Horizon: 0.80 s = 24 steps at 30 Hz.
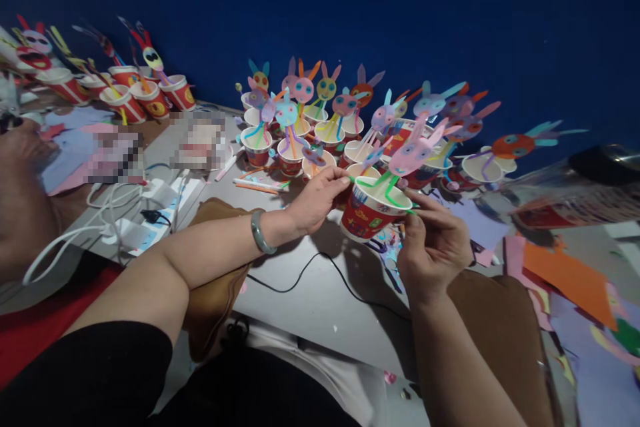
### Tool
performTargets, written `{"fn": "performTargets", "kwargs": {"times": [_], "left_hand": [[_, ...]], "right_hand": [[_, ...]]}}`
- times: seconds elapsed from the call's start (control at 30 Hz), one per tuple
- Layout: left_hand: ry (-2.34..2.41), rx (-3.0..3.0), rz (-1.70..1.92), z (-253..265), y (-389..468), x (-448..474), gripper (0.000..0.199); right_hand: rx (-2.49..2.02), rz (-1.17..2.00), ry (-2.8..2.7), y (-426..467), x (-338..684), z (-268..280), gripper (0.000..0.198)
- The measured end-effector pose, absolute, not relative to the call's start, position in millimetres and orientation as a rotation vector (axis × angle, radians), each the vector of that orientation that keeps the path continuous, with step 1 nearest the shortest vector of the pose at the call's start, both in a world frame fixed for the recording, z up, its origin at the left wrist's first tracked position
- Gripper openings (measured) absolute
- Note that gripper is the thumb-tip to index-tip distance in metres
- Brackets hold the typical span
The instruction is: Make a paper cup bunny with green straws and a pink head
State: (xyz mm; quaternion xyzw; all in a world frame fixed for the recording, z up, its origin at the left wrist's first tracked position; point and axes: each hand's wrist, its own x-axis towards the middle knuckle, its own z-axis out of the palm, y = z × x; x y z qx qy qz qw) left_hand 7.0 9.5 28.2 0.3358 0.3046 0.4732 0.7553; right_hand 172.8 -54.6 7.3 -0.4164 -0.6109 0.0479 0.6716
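Observation:
A red patterned paper cup (367,213) is held tilted above the table between both hands. A pink paper rabbit head (413,152) stands over its mouth on bent green straw-like strips (383,185), whose ends poke out at the cup's two sides. My left hand (320,197), with a bangle (260,233) on the wrist, pinches the end at the cup's left rim. My right hand (433,247) pinches the other end, thumb and fingers closed at the cup's right side. Close behind are several similar cups (291,159) with coloured rabbit heads.
More red cups (175,93) stand at the back left. A power strip (155,213) with white cables lies left, near another person's hand (30,147). A large clear jar (565,200) and coloured paper (570,273) lie right. A black cable (345,283) crosses the table.

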Motion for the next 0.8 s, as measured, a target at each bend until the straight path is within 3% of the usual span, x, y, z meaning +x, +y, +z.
{"fn": "performTargets", "kwargs": {"times": [0.37, 0.57, 0.8], "left_hand": [[0.755, 0.751, 1.012, 32.4, 9.3, 4.9, 0.004], [0.570, 1.038, 1.007, 31.7, 10.7, -2.0, 0.044], [0.570, 1.038, 0.950, 23.1, 13.3, 0.1, 0.046]], "right_hand": [[-0.977, -0.032, -1.540, -54.2, 181.4, -4.4, 0.015], [-0.984, -0.174, -1.723, -52.6, 186.0, -3.2, 0.014], [-0.929, -0.278, -1.833, -54.0, 181.9, 0.5, 0.021]]}}
